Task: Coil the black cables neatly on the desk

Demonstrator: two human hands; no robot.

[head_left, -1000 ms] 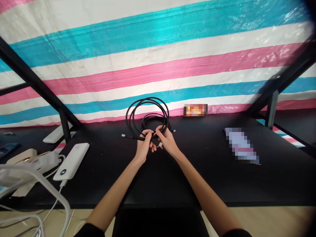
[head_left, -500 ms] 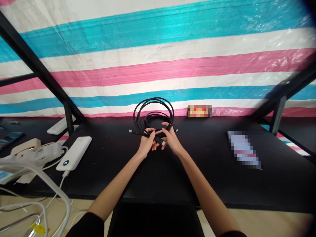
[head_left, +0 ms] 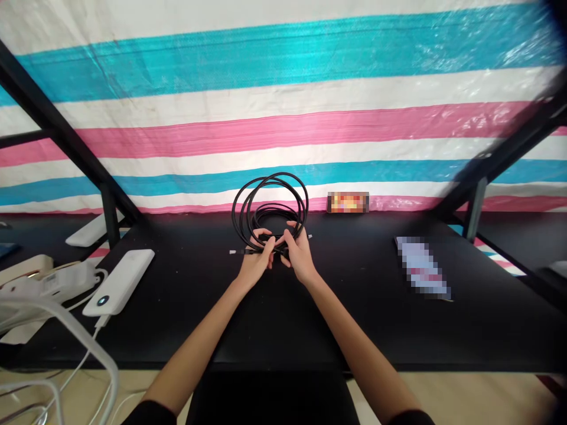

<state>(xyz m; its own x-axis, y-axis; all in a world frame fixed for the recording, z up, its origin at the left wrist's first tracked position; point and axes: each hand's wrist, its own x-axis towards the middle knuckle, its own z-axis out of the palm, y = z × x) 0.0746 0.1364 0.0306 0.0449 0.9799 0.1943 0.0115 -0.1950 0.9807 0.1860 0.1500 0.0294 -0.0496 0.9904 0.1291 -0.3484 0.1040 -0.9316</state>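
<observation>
A black cable (head_left: 275, 208) is wound into several loose loops above the middle of the desk. My left hand (head_left: 256, 264) grips the bundle at its lower left, thumb on top. My right hand (head_left: 302, 258) closes on the lower right of the same loops, and the two thumbs nearly meet. A cable plug (head_left: 233, 252) with a pale tip sticks out to the left of my left hand. Another pale tip (head_left: 309, 236) shows just beyond my right hand. Fingers hide the part of the cable between the hands.
On the black desk (head_left: 367, 324) lie a white power bank (head_left: 119, 283) with a cord, a power strip (head_left: 66, 280) at left, a blurred flat packet (head_left: 423, 268) at right and a small blurred box (head_left: 348, 202) at the back. Slanted black frame bars (head_left: 75, 141) flank a striped sheet.
A plug that showed between my hands is now hidden by them. Both hands still hold the loops. The view has shifted a little, so the desk items appear farther left.
</observation>
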